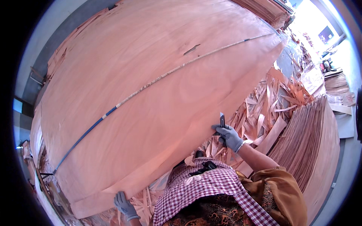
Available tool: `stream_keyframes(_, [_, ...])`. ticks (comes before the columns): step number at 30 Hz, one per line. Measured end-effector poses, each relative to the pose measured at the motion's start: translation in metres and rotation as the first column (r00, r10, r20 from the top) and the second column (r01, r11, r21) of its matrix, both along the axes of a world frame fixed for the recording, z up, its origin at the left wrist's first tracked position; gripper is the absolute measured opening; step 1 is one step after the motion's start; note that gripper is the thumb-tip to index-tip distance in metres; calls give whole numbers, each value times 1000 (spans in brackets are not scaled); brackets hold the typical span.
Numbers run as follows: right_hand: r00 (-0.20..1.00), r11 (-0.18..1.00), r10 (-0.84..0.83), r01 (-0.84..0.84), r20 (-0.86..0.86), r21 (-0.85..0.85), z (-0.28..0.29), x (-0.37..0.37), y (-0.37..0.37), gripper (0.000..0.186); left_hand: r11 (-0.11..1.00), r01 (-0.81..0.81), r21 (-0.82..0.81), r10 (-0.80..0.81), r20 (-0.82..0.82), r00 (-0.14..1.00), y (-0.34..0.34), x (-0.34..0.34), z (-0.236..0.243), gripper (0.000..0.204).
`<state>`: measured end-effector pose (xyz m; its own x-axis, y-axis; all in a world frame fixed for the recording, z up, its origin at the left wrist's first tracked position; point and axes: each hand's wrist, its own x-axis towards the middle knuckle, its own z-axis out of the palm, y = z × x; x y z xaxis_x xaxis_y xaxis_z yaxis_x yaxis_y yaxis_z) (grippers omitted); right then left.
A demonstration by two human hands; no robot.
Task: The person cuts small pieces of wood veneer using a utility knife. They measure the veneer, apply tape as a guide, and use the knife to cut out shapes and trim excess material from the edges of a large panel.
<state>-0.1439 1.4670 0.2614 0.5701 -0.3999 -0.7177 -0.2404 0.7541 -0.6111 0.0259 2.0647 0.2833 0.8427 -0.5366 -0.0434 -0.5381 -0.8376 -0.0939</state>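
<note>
A broad, thin sheet of pinkish wood veneer (158,105) stretches out before me, with a small split (192,49) in its far part. In my gloved right hand (230,137) I hold a utility knife (222,119), its blade pointing up and away, beside the sheet's near right edge. My left hand (126,206), also in a grey glove, touches the sheet's near left edge with its fingers stretched out; its thumb is hidden. Across the sheet lies a long, thin rod (151,83), blue toward its left end and pale, worn toward the right.
Torn veneer strips (260,109) litter the floor to the right. Behind them stands a tall bundle of veneer sheets (305,139) on edge. More stacked veneer (264,11) lies at the far right. My checked apron (203,184) is close to the sheet's near edge.
</note>
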Motion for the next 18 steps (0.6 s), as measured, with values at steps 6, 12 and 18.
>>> stream_keyframes(6, [997,995,77,-75,-28,70,-8,10,-4,23,950,-112,291,181,-220,959,-55,29,32,57])
stream_keyframes(12, [977,972,184,-197,-104,-130,-78,-22,-12,25,997,-62,56,75,-284,956,-126,148,27,43])
stream_keyframes(18, [940,994,65,-91,-336,-60,-60,-49,17,23,911,397,-111,-387,105,916,-272,279,0,38])
